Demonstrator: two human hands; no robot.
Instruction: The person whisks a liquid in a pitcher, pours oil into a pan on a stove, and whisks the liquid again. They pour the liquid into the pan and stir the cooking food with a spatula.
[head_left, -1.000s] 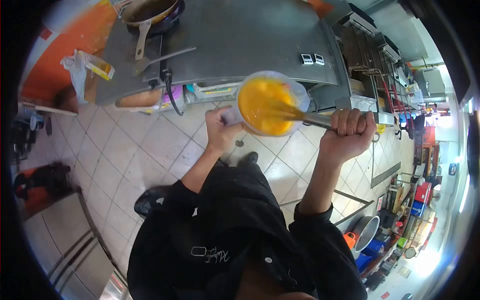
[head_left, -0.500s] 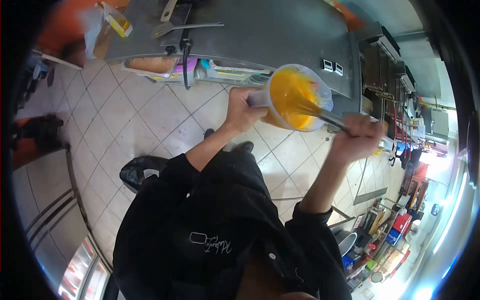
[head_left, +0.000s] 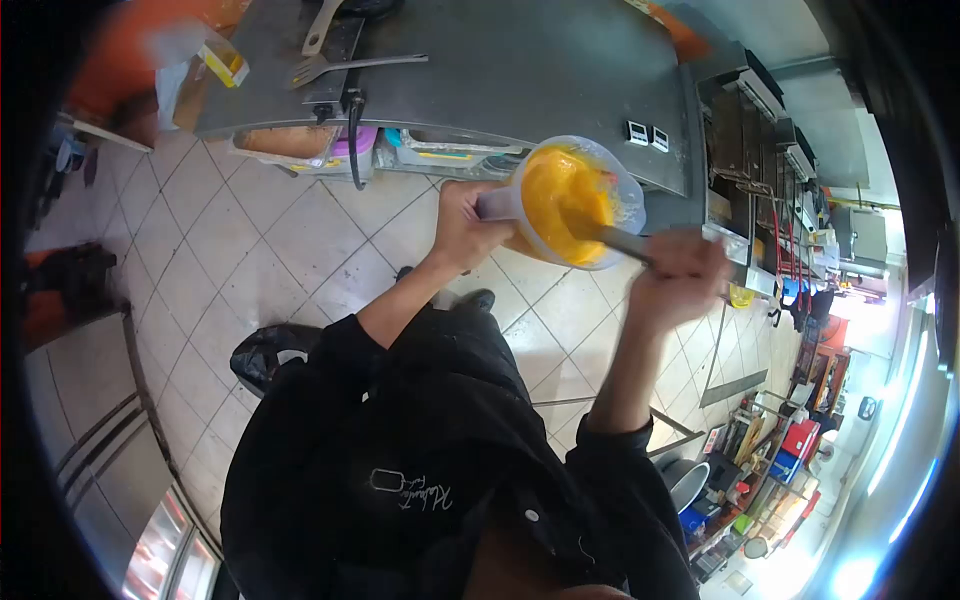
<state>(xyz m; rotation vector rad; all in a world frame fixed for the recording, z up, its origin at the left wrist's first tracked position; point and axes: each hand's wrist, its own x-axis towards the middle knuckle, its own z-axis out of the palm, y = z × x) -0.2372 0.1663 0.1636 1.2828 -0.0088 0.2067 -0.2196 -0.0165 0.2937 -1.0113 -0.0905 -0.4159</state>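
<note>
Jug: clear plastic jug point(head_left: 575, 205) held above the floor tiles, just off the counter point(head_left: 520, 70), well filled with yellow mix point(head_left: 558, 190)
Left hand: left hand point(head_left: 465, 225) wrapped round the jug's handle
Right hand: right hand point(head_left: 680, 275) fisted on the whisk point(head_left: 618, 240), blurred
Handling: probably heavy and sloshy, with thin walls; best held by the handle

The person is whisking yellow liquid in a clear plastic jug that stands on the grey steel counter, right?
Not quite: the head view shows the clear plastic jug held up by the left hand, clear of the grey steel counter. The right hand does stir the yellow liquid in it with a metal whisk.
</note>
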